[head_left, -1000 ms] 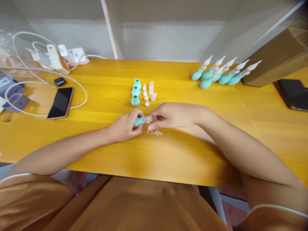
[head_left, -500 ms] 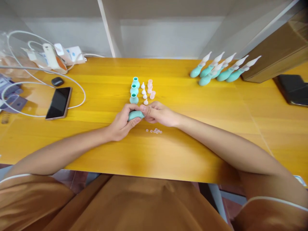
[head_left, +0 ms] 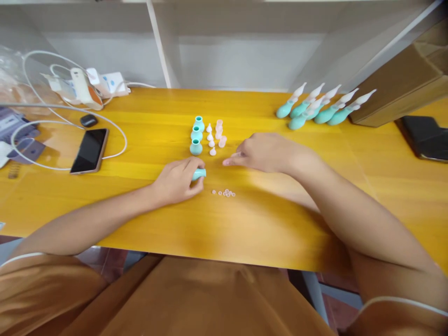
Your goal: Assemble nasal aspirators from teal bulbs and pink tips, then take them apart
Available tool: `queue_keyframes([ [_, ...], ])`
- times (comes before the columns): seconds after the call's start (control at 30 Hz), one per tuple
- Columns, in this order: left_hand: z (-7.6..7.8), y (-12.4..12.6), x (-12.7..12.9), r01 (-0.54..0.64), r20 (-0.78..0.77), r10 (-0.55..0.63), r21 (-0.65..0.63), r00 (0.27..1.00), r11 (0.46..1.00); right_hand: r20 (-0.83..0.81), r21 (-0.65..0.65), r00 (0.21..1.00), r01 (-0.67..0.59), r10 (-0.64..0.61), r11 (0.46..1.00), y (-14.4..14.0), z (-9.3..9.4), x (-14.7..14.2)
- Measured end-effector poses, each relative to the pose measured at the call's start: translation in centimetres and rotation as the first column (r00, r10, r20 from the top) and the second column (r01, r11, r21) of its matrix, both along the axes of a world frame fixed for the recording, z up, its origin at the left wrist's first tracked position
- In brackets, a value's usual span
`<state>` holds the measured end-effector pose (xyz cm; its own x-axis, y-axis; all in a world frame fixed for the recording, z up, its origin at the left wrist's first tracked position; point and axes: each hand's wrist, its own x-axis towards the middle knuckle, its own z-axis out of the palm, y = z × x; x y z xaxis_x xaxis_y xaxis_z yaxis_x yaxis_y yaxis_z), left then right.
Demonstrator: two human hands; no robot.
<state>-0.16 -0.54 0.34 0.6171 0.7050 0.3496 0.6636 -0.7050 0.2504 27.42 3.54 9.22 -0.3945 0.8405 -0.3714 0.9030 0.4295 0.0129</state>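
My left hand (head_left: 180,181) is closed around a turquoise squeeze bulb (head_left: 199,174), whose neck points right out of my fingers. My right hand (head_left: 262,151) hovers over the table to the right, its thumb stretched out apart from partly hidden fingers, with nothing visible in it. Beyond my hands, three turquoise bulbs (head_left: 196,147) stand in a column, mouths up. Beside them are small white cone-tipped pieces (head_left: 212,151) and pink translucent connectors (head_left: 222,142), the latter nearest my right hand. Several tiny pale rings (head_left: 227,192) lie closer to me.
Several assembled turquoise bulbs with white pointed tips (head_left: 327,115) stand at the back right, by a cardboard box (head_left: 392,88). A black phone-like object (head_left: 425,137) lies at far right. To the left are a phone (head_left: 89,150), a black earbud case (head_left: 88,121), white cables and chargers (head_left: 115,84).
My right hand has let go of the bulb and moved right, away from my left hand. My left hand keeps the bulb, its neck now uncovered. The view has shifted slightly.
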Motion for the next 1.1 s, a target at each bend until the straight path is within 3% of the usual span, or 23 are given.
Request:
queue_keyframes([
  [0.1, -0.1, -0.2, 0.0, -0.010, 0.008, 0.010, -0.019, 1.000, 1.000, 0.072, -0.040, 0.997, 0.006, -0.003, 0.999, 0.3, -1.0, -0.8],
  [0.5, -0.2, 0.6, 0.0, 0.045, 0.082, -0.038, -0.084, 0.996, 0.995, -0.054, 0.056, 0.998, 0.010, -0.007, 0.998, 2.4, -4.5, -0.4],
  [0.73, -0.2, 0.8, 0.2, 0.090, 0.064, -0.088, -0.027, 0.994, 0.996, -0.112, 0.144, 0.994, 0.019, -0.002, 0.989, 2.3, -4.3, -0.3],
  [0.9, -0.2, 0.7, 0.2, 0.102, 0.102, -0.091, -0.107, 0.991, 0.989, -0.090, 0.118, 0.996, -0.007, 0.018, 0.993, 2.3, -3.7, 0.1],
  [1.1, -0.2, 0.1, 0.1, 0.156, 0.121, -0.137, -0.157, 0.983, 0.975, -0.109, 0.078, 0.993, -0.042, 0.051, 0.996, 2.7, -4.6, 0.2],
])
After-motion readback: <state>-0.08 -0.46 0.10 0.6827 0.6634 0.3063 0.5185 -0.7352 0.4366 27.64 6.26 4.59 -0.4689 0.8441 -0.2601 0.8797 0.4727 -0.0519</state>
